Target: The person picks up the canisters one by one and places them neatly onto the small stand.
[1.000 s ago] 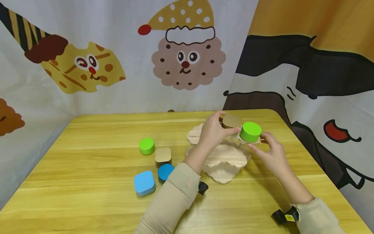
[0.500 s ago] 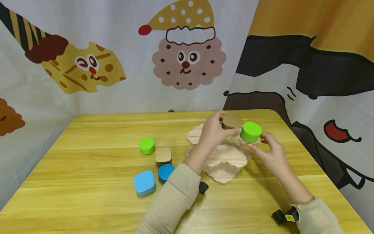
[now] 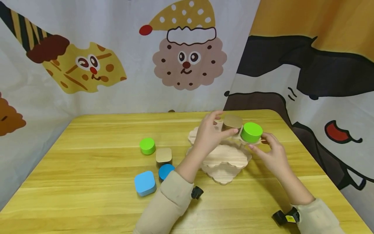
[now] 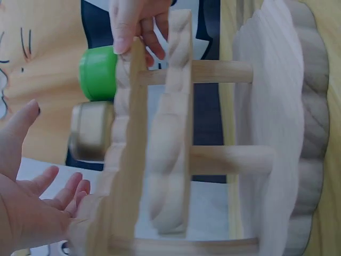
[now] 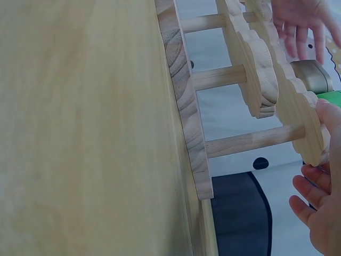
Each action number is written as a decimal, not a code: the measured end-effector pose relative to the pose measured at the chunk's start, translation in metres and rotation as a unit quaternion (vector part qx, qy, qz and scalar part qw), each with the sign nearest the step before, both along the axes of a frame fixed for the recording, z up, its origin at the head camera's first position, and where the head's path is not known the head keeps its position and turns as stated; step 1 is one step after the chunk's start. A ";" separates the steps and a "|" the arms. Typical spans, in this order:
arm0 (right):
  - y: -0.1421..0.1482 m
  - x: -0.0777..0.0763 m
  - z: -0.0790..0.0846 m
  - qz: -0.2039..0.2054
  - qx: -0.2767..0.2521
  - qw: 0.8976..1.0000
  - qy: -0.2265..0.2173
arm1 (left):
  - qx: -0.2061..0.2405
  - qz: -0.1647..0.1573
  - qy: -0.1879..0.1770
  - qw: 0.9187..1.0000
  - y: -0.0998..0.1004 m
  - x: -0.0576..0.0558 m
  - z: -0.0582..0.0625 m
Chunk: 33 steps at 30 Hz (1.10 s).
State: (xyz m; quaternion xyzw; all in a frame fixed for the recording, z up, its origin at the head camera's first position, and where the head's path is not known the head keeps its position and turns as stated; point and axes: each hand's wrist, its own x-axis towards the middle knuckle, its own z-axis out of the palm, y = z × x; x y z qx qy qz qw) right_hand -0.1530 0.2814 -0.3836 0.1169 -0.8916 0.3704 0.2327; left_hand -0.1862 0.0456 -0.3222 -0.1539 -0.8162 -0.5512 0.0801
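Observation:
A tiered wooden stand [image 3: 223, 156] with scalloped boards on dowels stands at the table's right. On its top board sit a gold rounded-square block [image 3: 232, 121] and, to its right, a green round block [image 3: 252, 132]. My left hand [image 3: 208, 134] hovers beside the gold block, thumb and fingers spread; the left wrist view shows a gap between them. My right hand [image 3: 272, 152] pinches the top board's right edge, with the thumb [image 5: 331, 114] next to the green block and fingertips underneath. My left forearm covers part of the stand's left side.
Left of the stand on the wooden table [image 3: 87, 198] lie another green round block [image 3: 147, 146], another gold block [image 3: 164, 155], a dark blue round block [image 3: 166, 171] and a light blue rounded-square block [image 3: 145, 183]. A printed curtain [image 3: 131, 100] hangs behind the table.
My left hand has drawn back slightly to the left, away from the gold block, and its fingers have spread. The right hand, stand and blocks have stayed put.

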 end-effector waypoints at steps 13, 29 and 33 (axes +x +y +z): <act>0.000 0.000 0.000 -0.003 0.000 1.000 -0.006 | 0.033 -0.055 0.036 0.997 -0.030 0.039 0.016; 0.001 0.001 0.000 -0.009 0.003 1.000 -0.011 | 0.030 -0.079 0.028 0.996 -0.085 0.077 0.009; 0.001 0.001 0.001 -0.010 0.003 1.000 -0.015 | 0.028 -0.079 0.036 0.996 -0.102 0.082 0.005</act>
